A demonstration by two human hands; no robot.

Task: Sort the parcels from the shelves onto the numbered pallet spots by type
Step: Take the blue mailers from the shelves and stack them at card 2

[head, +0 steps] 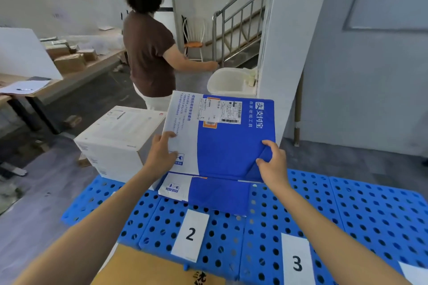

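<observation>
Blue-and-white mailer is up in both my hands, just beyond label 2 and over the pallet. My left hand grips its white side at the near edge, thumb on top and fingers curled under. My right hand pinches the blue near corner, where the soft wrapper creases under my thumb. Neither hand is free.

It is tilted, with the far edge raised and the near edge low toward me, and its shipping sticker faces up at the far end. A second mailer of the same print lies flat on the pallet just beyond label 2. It is turned the same way, white part to the left and blue to the right, and it sits straight under the near edge of the one I hold.

The drop I judge to be straight down, not sideways. Both hands sit level on the near edge, so neither leads. The tilt keeps me from telling which side is the long one. A white box stands left of label 2, close to my left hand. Label 3 lies to the right of label 2.
</observation>
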